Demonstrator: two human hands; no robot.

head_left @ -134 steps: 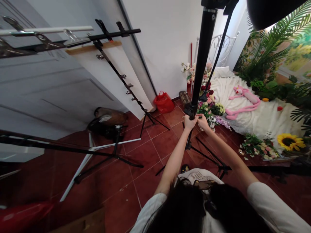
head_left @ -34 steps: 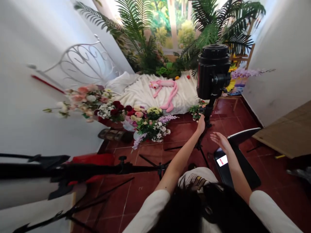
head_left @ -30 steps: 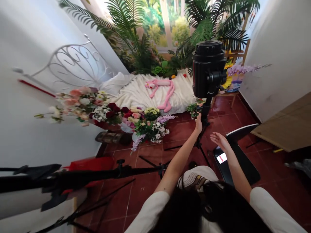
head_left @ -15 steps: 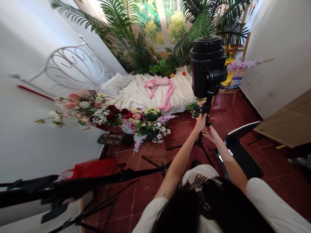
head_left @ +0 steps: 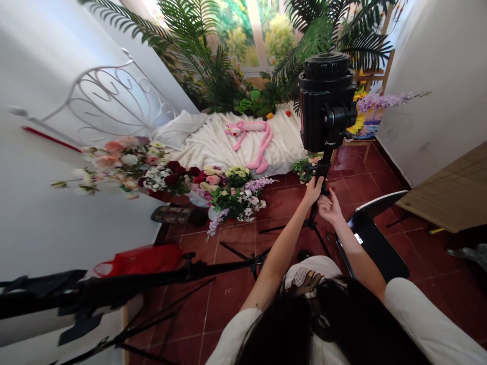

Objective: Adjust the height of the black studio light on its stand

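Your right hand (head_left: 329, 208) had moved in to the black light stand (head_left: 323, 170), fingers half-curled, any hold unclear; your left hand (head_left: 314, 190) closed around its pole, near the flowers (head_left: 238, 195).

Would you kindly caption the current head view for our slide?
Hands at the stand of a black studio light, near flowers and a pink plush toy.

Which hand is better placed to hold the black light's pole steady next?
Probably the left hand: its fingers are around the pole below the black light. The right hand sits lower beside the pole with curled fingers, and I can't tell whether it touches.
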